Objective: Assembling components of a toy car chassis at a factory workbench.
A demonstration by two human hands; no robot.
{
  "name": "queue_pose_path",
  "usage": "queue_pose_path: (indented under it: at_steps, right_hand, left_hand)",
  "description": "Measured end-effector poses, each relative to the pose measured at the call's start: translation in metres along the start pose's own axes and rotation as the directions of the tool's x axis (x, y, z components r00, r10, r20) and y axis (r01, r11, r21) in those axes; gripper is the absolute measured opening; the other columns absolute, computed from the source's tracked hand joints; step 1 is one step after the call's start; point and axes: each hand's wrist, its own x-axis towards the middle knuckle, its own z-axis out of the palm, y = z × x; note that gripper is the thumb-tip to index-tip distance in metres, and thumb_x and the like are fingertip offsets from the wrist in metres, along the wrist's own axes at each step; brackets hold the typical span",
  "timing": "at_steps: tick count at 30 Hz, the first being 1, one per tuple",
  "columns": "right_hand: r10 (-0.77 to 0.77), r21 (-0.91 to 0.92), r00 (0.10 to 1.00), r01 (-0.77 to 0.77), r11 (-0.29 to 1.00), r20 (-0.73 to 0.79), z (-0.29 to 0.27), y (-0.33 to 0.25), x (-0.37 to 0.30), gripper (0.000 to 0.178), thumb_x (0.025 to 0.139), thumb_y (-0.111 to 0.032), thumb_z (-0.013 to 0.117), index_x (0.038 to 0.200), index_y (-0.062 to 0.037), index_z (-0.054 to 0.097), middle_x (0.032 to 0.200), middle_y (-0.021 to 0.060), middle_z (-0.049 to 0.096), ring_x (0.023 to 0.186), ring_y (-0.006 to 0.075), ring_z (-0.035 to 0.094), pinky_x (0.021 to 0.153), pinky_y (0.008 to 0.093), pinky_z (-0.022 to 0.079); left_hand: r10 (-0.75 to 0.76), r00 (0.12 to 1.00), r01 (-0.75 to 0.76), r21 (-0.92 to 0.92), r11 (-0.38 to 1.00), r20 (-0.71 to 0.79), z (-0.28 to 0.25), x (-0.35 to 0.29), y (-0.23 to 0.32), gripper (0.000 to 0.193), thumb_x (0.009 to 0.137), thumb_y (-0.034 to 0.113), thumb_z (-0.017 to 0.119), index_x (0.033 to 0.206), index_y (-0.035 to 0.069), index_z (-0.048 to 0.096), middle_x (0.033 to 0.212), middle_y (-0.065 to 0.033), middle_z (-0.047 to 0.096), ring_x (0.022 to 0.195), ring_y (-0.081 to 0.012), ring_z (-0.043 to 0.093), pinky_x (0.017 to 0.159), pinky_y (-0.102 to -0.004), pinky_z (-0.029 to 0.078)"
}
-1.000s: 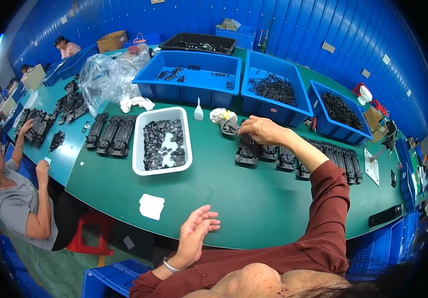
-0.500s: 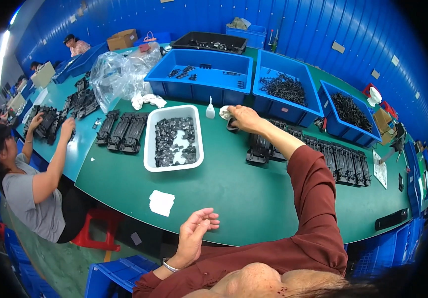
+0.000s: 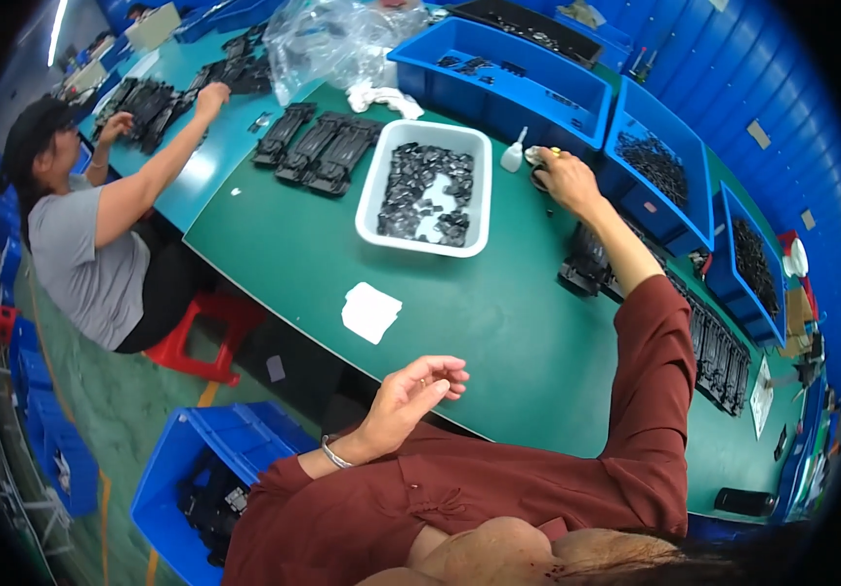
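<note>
My right hand [image 3: 571,184] reaches across the green table to a small white and black item [image 3: 534,156]. Its fingers are bent down around that item, and what exactly they grip is partly hidden. Just left of it stands a small white squeeze bottle [image 3: 512,157] with a thin nozzle. My left hand [image 3: 409,398] hovers at the near table edge, palm turned inward, fingers loosely curved and apart from the thumb, with nothing in it. A white tray [image 3: 371,215] holds many small black pieces [image 3: 403,190]. Black chassis-like parts [image 3: 718,356] lie in a row below my right forearm.
More black chassis-like parts [image 3: 328,151] lie left of the tray. Blue bins [image 3: 498,98] line the far side, some with black rods [image 3: 650,161]. A white paper [image 3: 371,313] lies nearer me. A co-worker [image 3: 88,230] handles black parts at the left.
The view has turned, so the table's things appear shifted right and up. My right hand remains by the white and black item, now turned more fingers-down. My left hand stays curved near the edge.
</note>
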Motion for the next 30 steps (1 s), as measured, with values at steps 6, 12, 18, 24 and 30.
queue_pose_path:
  at_steps: [6,12,18,24,30]
  right_hand:
    - [-0.127,-0.028,0.974,0.124,0.992,-0.186,-0.054,-0.022,-0.035,0.032,0.092,-0.019,0.067,0.124,-0.0126,0.067,0.106,0.0131,0.07,0.09,0.0358,0.07,0.08,0.0484,0.056]
    - [-0.346,0.439,0.896,0.439,0.784,-0.277,-0.102,-0.147,-0.103,0.012,0.085,-0.004,0.071,0.096,-0.0043,0.069,0.083,0.0164,0.068,0.076,0.0357,0.07,0.065,0.0433,0.056]
    - [-0.225,0.583,0.939,0.338,0.739,-0.259,-0.1,-0.183,-0.087,0.01,0.089,-0.008,0.071,0.097,-0.0016,0.072,0.089,0.0181,0.073,0.077,0.0363,0.072,0.068,0.0421,0.058]
    - [0.1,0.623,0.995,-0.064,0.779,-0.022,-0.105,-0.137,-0.007,0.026,0.092,-0.019,0.068,0.105,0.0017,0.075,0.089,0.0178,0.076,0.077,0.0223,0.073,0.074,0.0362,0.056]
    - [0.015,0.566,0.999,0.011,0.825,-0.042,-0.085,-0.129,0.023,0.023,0.091,-0.019,0.066,0.103,-0.0019,0.077,0.093,0.0191,0.076,0.085,0.031,0.075,0.079,0.0411,0.058]
  left_hand:
    - [0.155,0.971,-0.127,0.16,0.979,-0.18,-0.035,-0.032,0.011,0.028,0.106,0.005,0.052,0.131,-0.004,0.061,0.117,-0.0117,0.068,0.105,-0.0162,0.066,0.094,-0.0314,0.054]
    - [0.298,0.846,-0.198,0.259,0.945,-0.443,-0.067,-0.048,0.004,0.025,0.105,0.005,0.053,0.125,-0.005,0.064,0.111,-0.0112,0.069,0.097,-0.0155,0.065,0.088,-0.031,0.055]
    - [0.351,0.814,-0.247,0.27,0.931,-0.463,-0.076,-0.051,0.008,0.024,0.104,0.004,0.053,0.124,-0.005,0.064,0.11,-0.0111,0.069,0.097,-0.0154,0.065,0.088,-0.0307,0.055]
    - [0.322,0.802,-0.218,0.256,0.942,-0.504,-0.083,-0.067,0.0,0.022,0.104,0.004,0.053,0.121,-0.004,0.065,0.107,-0.0103,0.07,0.094,-0.0151,0.066,0.087,-0.0305,0.055]
    - [0.281,0.78,-0.184,0.224,0.957,-0.559,-0.098,-0.074,-0.009,0.022,0.105,0.006,0.054,0.121,-0.003,0.066,0.106,-0.0103,0.071,0.091,-0.0143,0.066,0.083,-0.0294,0.055]
